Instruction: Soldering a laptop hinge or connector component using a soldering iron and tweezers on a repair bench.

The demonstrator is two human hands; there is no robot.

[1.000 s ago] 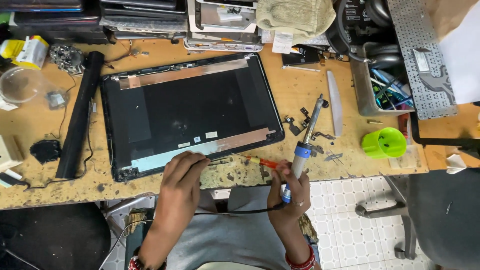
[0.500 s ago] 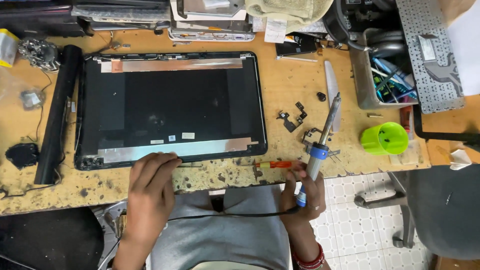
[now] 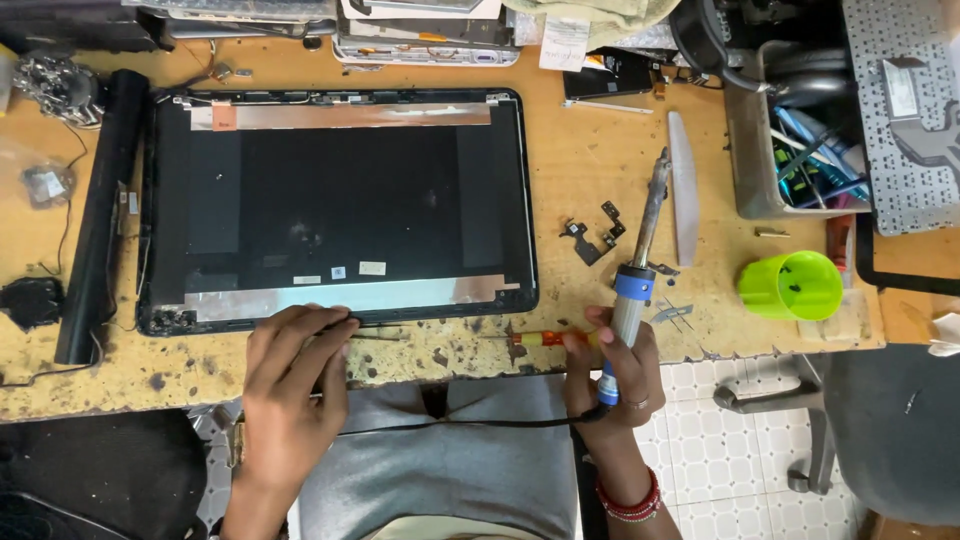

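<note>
A black laptop lid [image 3: 340,210], inside face up with silver foil strips, lies flat on the worn wooden bench [image 3: 600,160]. My left hand [image 3: 290,375] rests with its fingertips on the lid's near edge. My right hand [image 3: 610,375] grips a soldering iron [image 3: 635,270] with a blue collar, its tip pointing away from me, and also an orange-handled screwdriver [image 3: 535,339] that points left along the bench edge. The iron's black cord [image 3: 450,424] runs across my lap.
A black bar [image 3: 100,215] lies left of the lid. Two small black hinge brackets [image 3: 592,236] and a white plastic strip [image 3: 684,190] lie right of it. A green cup [image 3: 792,285] stands near a grey tool bin [image 3: 760,150]. A keyboard [image 3: 900,110] sits at the far right.
The view has drifted so the lid sits lower and more central. My left hand stays on the lid's near edge; my right hand keeps hold of the iron and screwdriver.
</note>
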